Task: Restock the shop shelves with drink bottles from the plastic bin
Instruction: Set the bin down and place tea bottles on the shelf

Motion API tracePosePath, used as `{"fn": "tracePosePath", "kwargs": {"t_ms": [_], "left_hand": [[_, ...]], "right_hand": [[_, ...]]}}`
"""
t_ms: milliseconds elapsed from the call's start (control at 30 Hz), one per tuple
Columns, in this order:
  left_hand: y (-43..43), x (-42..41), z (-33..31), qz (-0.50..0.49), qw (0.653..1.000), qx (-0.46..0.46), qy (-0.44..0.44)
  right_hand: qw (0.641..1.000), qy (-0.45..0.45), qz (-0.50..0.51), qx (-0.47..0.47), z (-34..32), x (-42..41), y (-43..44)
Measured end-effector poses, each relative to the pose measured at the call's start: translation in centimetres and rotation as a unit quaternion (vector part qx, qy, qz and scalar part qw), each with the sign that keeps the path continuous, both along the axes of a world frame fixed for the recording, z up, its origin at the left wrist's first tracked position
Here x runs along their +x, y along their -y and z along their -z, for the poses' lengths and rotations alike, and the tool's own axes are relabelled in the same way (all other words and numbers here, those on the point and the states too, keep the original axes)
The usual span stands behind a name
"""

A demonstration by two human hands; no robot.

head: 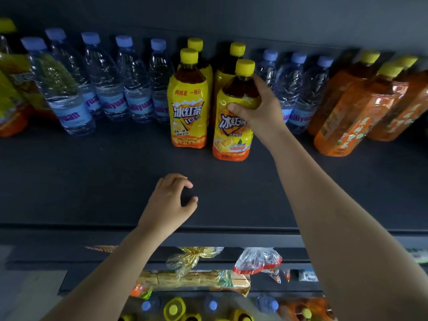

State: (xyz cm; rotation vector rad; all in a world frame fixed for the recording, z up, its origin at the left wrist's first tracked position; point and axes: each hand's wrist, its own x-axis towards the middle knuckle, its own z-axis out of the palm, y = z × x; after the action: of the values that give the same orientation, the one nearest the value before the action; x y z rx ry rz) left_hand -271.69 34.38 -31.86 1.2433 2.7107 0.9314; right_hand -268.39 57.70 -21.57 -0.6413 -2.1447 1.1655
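The left hand (170,205) hangs low and left of the iced-tea bottle (231,133), over the front of the dark matte shelf (92,181). Its wrist is bent and its fingers are loosely half-curled with a gap to the thumb, holding nothing. The right arm reaches in from the lower right. The right hand (259,107) wraps round the bottle's shoulder from the right side, thumb across the front of the label and fingers round the back.

Far left of that bottle stands a row of clear, ribbed water bottles (104,89) with pale blue caps and blue labels. Just left of it is a matching tea bottle (187,107), with more behind. The gripped bottle stands upright on the shelf, dark liquid showing at its neck, under a yellow screw cap and in a glossy yellow-and-orange sleeve. To its right are more water bottles (298,93), then squarish orange-sleeved bottles (347,107) with yellow caps. Below it, crinkled clear snack bags (257,260) hang.
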Motion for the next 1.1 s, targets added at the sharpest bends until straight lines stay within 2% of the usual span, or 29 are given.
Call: {"fn": "tracePosePath", "kwargs": {"t_ms": [233, 600, 900, 1100], "left_hand": [[0.1, -0.1, 0.2, 0.007, 1.000, -0.002, -0.010], [0.1, 0.1, 0.1, 0.006, 1.000, -0.003, -0.017], [0.0, 0.1, 0.1, 0.004, 1.000, 0.002, -0.010], [0.0, 0.2, 0.0, 0.008, 1.000, -0.006, -0.004]], "right_hand": [[0.999, 0.028, -0.005, 0.031, 0.0, -2.7, -1.0], [0.999, 0.024, 0.001, 0.045, 0.4, -3.2, -1.2], [0.999, 0.034, 0.036, 0.005, 0.2, -2.4, 0.3], [0.998, 0.054, 0.024, -0.021, 0.0, 0.3, 1.5]]}}
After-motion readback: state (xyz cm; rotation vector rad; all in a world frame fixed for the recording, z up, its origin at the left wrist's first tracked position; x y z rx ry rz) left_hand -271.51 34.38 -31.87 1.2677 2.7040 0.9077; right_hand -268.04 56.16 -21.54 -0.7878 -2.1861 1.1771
